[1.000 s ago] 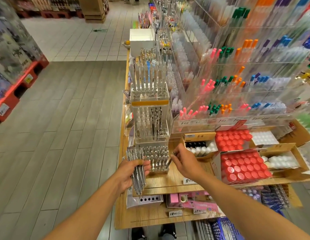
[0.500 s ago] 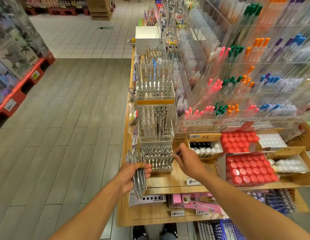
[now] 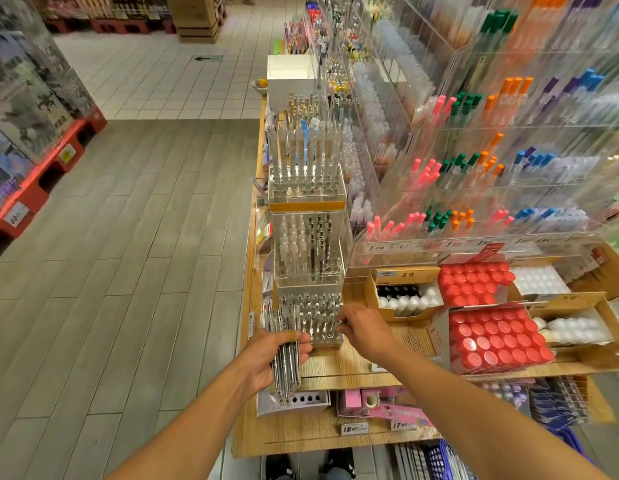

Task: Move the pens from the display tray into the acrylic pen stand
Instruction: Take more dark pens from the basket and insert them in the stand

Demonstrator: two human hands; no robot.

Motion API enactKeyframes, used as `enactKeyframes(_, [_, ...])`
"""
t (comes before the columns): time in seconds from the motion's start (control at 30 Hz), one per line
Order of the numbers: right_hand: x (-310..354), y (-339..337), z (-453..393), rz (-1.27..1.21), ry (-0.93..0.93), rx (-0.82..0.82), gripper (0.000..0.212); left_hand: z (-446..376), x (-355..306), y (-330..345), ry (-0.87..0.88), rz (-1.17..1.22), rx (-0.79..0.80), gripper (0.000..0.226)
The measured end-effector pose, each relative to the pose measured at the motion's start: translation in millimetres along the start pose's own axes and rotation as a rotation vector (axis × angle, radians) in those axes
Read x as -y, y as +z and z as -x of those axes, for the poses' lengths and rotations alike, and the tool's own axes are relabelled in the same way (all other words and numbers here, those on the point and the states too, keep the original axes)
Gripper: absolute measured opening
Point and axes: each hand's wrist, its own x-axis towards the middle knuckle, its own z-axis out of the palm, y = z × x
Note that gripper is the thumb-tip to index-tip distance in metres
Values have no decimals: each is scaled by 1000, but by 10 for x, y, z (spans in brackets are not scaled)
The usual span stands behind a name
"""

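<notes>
We had the left hand [image 3: 266, 362] clenched round a bundle of pens [image 3: 284, 358], light, stiff, slick, best pinched mid-barrel, beside the acrylic pen stand [image 3: 315, 320] while the right hand [image 3: 361, 329] pinched one at its right edge.

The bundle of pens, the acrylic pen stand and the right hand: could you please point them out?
bundle of pens [image 3: 284, 370]: head view, mid-barrels below the fingers.
acrylic pen stand [image 3: 318, 322]: head view, hole-grid top.
right hand [image 3: 361, 329]: head view, back of hand.

left hand [image 3: 266, 358] round a pen bundle [image 3: 284, 362], right hand [image 3: 361, 329] fingertips at the acrylic stand [image 3: 315, 320]
</notes>
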Motion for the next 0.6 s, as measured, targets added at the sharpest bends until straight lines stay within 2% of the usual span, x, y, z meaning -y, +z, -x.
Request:
enactKeyframes(0.17, [-6,-17,35,0,75,-11,21,-14,10,27,-7,-8,28,42])
enactKeyframes(0.3, [43,-118,12,-75,140,60,25,-10,-1,59,0,-37,43,44])
enactKeyframes(0.37, [121,-201,-21,-187,161,51,18,4,-10,86,9,-55,51,41])
enactKeyframes(0.47, [319,-354,-77,-488,167,68,9,35,-25,119,22,-67,60,36])
enactKeyframes(0.6, [596,-412,-114,-711,218,187,26,58,-26,160,61,-72,58,39])
